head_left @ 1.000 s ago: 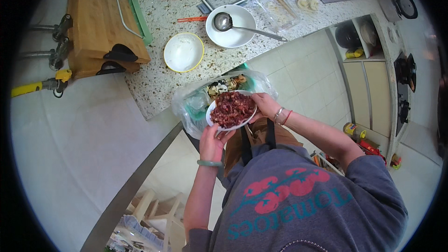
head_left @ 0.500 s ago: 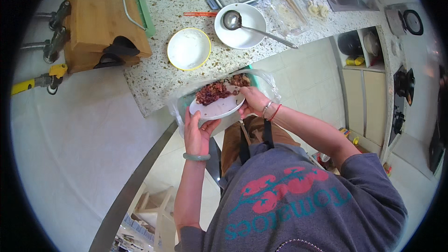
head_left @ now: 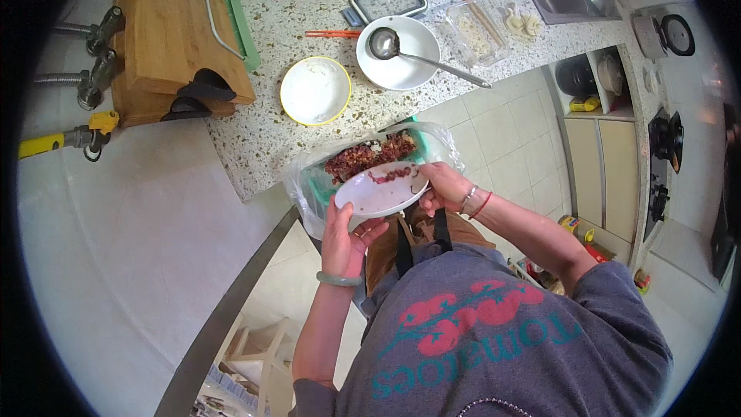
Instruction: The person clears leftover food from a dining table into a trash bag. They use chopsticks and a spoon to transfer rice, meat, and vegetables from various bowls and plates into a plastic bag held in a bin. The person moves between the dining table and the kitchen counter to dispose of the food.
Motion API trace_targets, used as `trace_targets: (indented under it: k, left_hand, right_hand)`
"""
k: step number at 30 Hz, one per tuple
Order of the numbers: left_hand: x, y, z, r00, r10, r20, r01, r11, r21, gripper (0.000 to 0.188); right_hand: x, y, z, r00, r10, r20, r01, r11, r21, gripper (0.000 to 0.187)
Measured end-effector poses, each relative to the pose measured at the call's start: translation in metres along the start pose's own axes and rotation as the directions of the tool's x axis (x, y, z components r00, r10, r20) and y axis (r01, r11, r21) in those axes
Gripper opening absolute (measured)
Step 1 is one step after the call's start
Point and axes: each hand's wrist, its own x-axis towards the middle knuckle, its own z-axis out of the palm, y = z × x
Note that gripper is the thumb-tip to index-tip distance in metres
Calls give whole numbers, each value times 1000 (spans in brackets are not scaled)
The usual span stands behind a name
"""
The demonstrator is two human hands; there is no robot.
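Tilting over a green bin (head_left: pixel 320 188) lined with a clear bag (head_left: pixel 295 185), the white dish (head_left: pixel 377 196) leans forward, apparently so gravity clears it; dark-red bits (head_left: pixel 392 176) cling inside, and a bigger heap (head_left: pixel 359 159) lies in the bag. The right hand (head_left: pixel 444 187) closes its fingers on the rim; the left hand (head_left: pixel 345 241), fingers partly spread, grips the opposite end. On the tabletop (head_left: pixel 245 135), a white bowl (head_left: pixel 417 71) cradles a ladle (head_left: pixel 384 43).

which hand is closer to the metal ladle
Right. The right hand holds the white dish by its right end, below the ladle in view; the left hand is at the dish's left end, farther away.
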Motion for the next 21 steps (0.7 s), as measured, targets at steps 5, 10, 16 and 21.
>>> trace_targets:
  k: [5,10,16,21]
  left_hand:
    - [-32,5,11,999,42,-24,-41,998,55,41]
    - [-34,-14,-9,998,63,-16,-62,997,41,54]
    - [-27,-22,-6,976,213,-48,-207,973,100,68]
    - [-31,-18,-3,958,284,-34,-270,937,223,67]
  right_hand:
    - [-16,5,12,998,-56,-35,55,998,-32,31]
    - [-18,11,18,998,-40,-38,33,985,-169,37]
    - [-6,4,12,953,-292,-76,234,875,-425,30]
    - [14,-1,21,429,-817,385,595,-65,-801,25]
